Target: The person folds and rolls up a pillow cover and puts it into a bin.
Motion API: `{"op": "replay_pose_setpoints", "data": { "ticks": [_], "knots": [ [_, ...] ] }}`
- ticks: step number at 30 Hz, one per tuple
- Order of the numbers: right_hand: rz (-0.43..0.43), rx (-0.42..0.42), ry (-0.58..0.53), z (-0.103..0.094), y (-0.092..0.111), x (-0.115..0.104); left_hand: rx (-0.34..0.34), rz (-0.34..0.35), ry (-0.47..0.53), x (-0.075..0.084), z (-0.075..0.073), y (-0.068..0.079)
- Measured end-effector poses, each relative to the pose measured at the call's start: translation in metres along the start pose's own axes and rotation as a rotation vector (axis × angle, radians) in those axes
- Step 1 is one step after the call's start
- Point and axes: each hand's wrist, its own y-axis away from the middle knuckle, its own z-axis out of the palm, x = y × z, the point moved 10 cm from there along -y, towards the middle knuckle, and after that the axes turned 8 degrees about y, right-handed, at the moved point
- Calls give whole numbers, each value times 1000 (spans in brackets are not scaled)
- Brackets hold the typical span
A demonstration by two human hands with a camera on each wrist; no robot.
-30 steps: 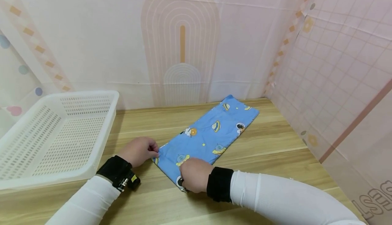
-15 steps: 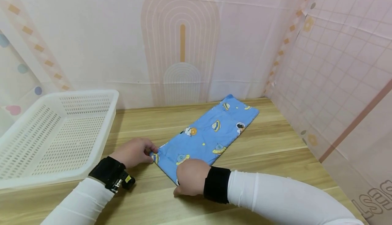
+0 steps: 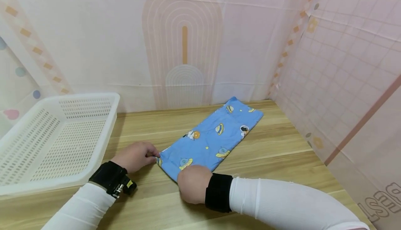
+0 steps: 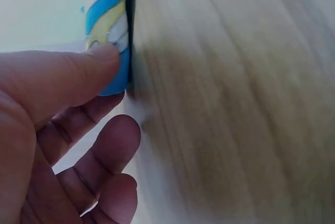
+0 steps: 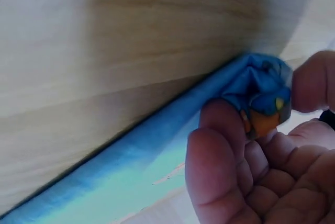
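A folded blue cloth (image 3: 210, 136) printed with astronauts, planets and flying saucers lies slantwise across the wooden table. At its near left corner, my left hand (image 3: 134, 157) pinches the folded edge between thumb and forefinger, while the other fingers (image 4: 118, 140) curl loosely below. My right hand (image 3: 194, 184) is at the near right corner and covers it in the head view. Seen from the right wrist, that bunched cloth corner (image 5: 267, 96) sits between the thumb and the curled fingers (image 5: 212, 156). The cloth's far end lies flat near the back wall.
On the left stands a white plastic basket (image 3: 108, 132) with slotted sides, close to my left forearm. Printed sheets (image 3: 250, 49) hang along the back and sides of the wooden table (image 3: 266, 160). A black strap with a small device is on my left wrist.
My left hand has drawn back slightly to the left, still at its corner. My right hand has shifted a little left, now hiding the astronaut print at its corner. The cloth has hardly moved.
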Motion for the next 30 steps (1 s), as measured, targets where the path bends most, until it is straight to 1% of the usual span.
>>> {"op": "replay_pose_setpoints", "data": {
  "ticks": [5, 7, 9, 12, 16, 20, 24, 28, 30],
  "knots": [
    [21, 13, -56, -1, 0, 4, 17, 75, -59, 7, -2, 0],
    [20, 15, -60, -1, 0, 5, 17, 93, -68, 9, -1, -1],
    [16, 9, -62, -1, 0, 6, 13, 97, -71, 10, 0, -2],
    [27, -20, -87, 1, -1, 11, 7, 90, -67, 10, 1, -4],
    [80, -71, -225, 4, -1, 23, 9, 80, -39, 10, 2, -7],
    [117, -89, -335, 6, 0, 33, 15, 77, -18, 9, 3, -11],
    [126, -81, -357, 5, 1, 37, 18, 58, -21, 5, 6, -16],
    [118, -79, -345, 8, 0, 39, 3, 5, 11, 1, 9, -21],
    [116, -90, -347, 11, -1, 40, -12, -31, 47, -1, 10, -24]
  ]
}}
